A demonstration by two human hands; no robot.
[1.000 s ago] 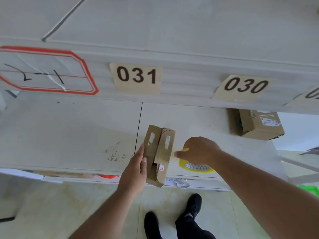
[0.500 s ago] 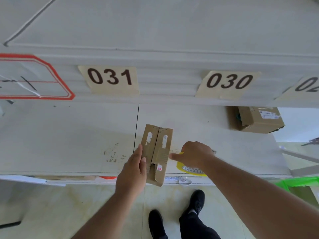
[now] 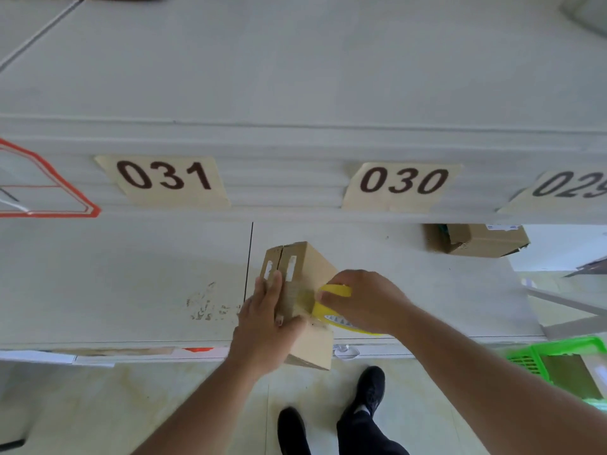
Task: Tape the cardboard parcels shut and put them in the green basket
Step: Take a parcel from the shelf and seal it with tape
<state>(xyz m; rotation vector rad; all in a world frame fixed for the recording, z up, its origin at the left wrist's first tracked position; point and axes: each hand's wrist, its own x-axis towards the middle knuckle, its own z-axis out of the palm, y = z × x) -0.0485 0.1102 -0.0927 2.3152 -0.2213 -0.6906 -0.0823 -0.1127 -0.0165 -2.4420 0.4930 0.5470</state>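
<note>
— Cardboard parcel (image 3: 307, 290): where is it on the shelf?

— It stands at the front edge of the lower shelf (image 3: 115, 284), and its near corner goes over this edge, above the floor. The left hand (image 3: 262, 320) lies on it with straight fingers on the top flaps and the thumb on the near face.

— And the right hand (image 3: 361, 300)?

— It grips the yellow tape roll (image 3: 331, 308), pressed to the right side of the parcel; a piece of tape already lies over the flaps.

— Is there free room around?

— To the left of the parcel the shelf surface is bare up to the dark seam (image 3: 249, 257). A second parcel (image 3: 476, 239) sits well apart at the back right, under the upper shelf. The green basket (image 3: 558, 351) is on the floor, below the right end of the shelf edge.
</note>
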